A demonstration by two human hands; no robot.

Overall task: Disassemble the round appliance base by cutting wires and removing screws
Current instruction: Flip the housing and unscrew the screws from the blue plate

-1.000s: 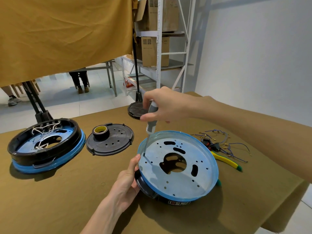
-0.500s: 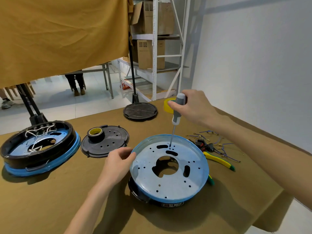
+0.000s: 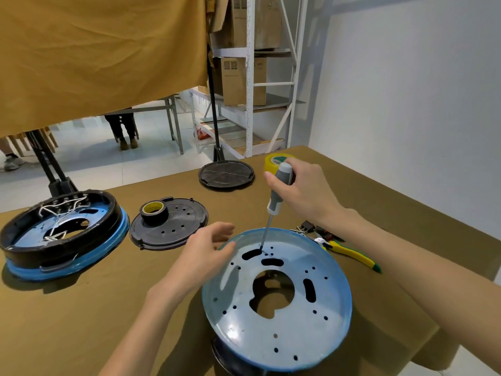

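Base plate [image 3: 284, 329] glossy metal; tablecloth [image 3: 81, 321] matt fabric.

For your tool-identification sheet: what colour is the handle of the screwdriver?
Grey with a white collar, on the screwdriver gripped by the right hand; head view.

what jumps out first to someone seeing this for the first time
The big blue round base lies nearest, on the brown table. The right hand grips a grey screwdriver, tip down on the plate by a slot, while the left hand hovers open at its rim.
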